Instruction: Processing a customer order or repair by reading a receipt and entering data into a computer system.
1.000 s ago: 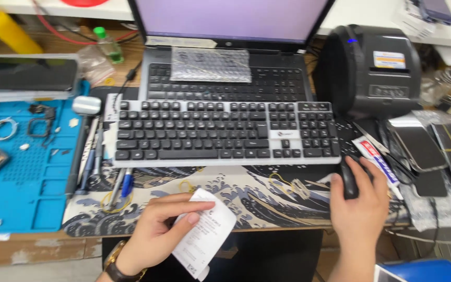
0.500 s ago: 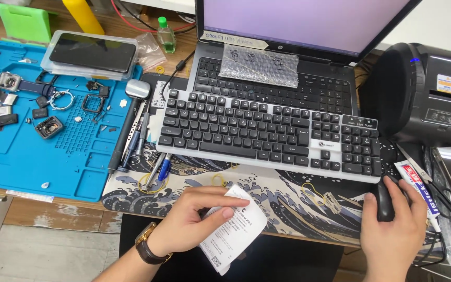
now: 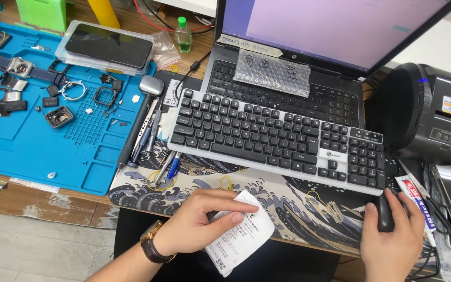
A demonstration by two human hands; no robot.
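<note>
I see the left hand (image 3: 197, 222) pinching a white paper slip (image 3: 240, 233) between thumb and fingers; the slip is printed in small dark text with a square code at its lower corner, slightly curled, held over the near edge of the wave-patterned desk mat (image 3: 288, 203). The right hand (image 3: 392, 240) is cupped over a black mouse (image 3: 385, 215), grasping it on the mat. One separate black-and-silver keyboard (image 3: 277, 137) lies before one laptop (image 3: 309, 62). One clear plastic tray (image 3: 105, 49) on the blue work mat (image 3: 27, 151) holds a dark phone. One black label printer (image 3: 434, 117) stands right. Several yellow rubber bands lie on the mat; exact count unclear.
</note>
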